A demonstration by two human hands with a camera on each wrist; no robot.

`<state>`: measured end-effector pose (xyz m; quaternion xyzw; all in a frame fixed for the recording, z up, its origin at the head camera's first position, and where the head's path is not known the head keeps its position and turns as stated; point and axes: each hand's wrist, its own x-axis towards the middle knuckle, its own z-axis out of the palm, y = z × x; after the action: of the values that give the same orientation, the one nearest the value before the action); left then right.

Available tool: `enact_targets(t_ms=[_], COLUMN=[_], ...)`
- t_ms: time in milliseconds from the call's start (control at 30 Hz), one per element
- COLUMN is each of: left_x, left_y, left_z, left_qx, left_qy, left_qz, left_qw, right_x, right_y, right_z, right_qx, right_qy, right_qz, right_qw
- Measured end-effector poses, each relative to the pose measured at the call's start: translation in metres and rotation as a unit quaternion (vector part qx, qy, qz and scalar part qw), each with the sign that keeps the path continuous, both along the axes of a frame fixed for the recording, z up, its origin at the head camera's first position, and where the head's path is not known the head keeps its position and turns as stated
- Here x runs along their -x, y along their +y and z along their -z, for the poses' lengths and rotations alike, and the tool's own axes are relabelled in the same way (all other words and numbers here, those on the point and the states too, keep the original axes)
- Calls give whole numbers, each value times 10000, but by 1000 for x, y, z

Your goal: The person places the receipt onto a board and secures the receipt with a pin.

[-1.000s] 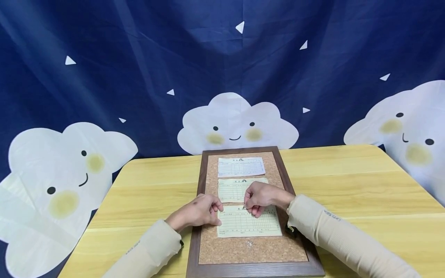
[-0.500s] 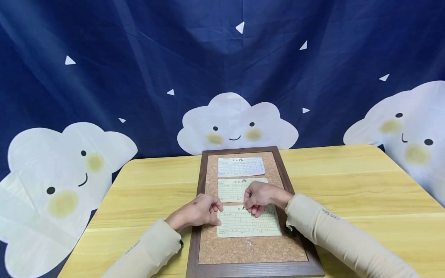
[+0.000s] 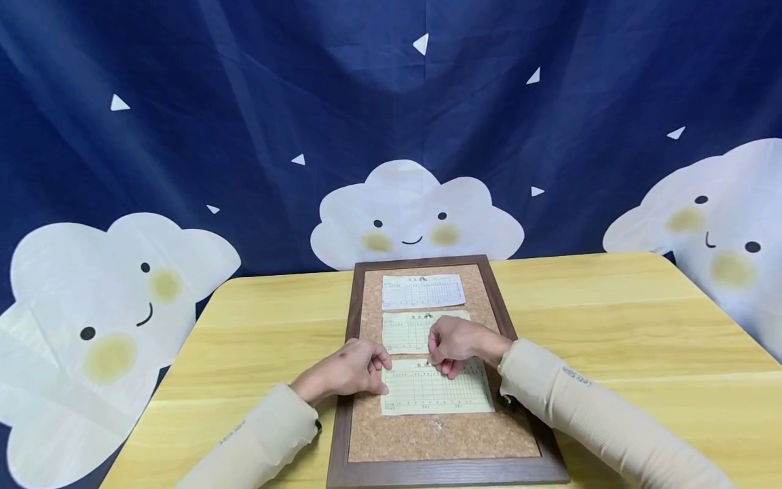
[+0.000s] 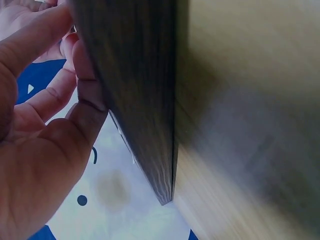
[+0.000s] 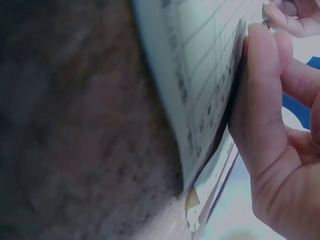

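A framed corkboard (image 3: 452,441) lies on the table with three printed form sheets in a column. My left hand (image 3: 345,370) rests at the left edge of the lowest yellowish form (image 3: 436,394), thumb and index fingertip apart and touching it. At that sheet's top middle, my right hand (image 3: 458,341) pinches a small pushpin, mostly hidden by the fingers. The same right hand (image 5: 280,115) shows bent fingers close over the paper in the right wrist view. A middle yellowish form (image 3: 403,333) is partly covered by this hand. The top white form (image 3: 421,292) has a small pin at its upper edge.
Small clear bits, perhaps more pins, lie on the cork (image 3: 437,426) below the lowest form. The board's dark wooden frame (image 3: 446,472) stands a little above the light wooden table (image 3: 263,326). A blue curtain (image 3: 366,88) with clouds hangs behind.
The head view has tilted very slightly. Both hands stay in the same place on the lowest form, and the sheets have not moved on the board.
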<state>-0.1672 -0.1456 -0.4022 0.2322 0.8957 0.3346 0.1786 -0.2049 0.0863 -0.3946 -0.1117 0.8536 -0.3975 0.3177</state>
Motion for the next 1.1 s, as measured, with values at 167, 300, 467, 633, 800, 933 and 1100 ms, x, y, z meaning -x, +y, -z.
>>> enact_targets(t_ms=[167,300,467,633,800,933,1100], left_x=[0,-1,-1,1,3,5,7], left_y=[2,1,-5,-13,-20,-27,-34], left_z=[0,0,-6,-14,-20,-21,-20], left_qx=[35,73,67,140,737,1139,1485], left_qy=[-26,-79,-24,325,1025,1407,1497], left_qz=[1,30,54,-97,-496,-738,-773], left_qw=[10000,9999,10000,9993,9908,9807,9745], right_x=[-1,-4,-8,-5,-1,-1,-3], right_y=[1,2,13,31,51,65,80], right_z=[0,1,-2,-7,-13,-16,-14], right_qx=[-13,4,81,197,124,-447,-973], right_qy=[-25,45,227,543,1363,2339,2920], right_qz=[85,112,239,336,255,-18,-223], right_qw=[10000,9999,9994,9978,9903,9712,9512])
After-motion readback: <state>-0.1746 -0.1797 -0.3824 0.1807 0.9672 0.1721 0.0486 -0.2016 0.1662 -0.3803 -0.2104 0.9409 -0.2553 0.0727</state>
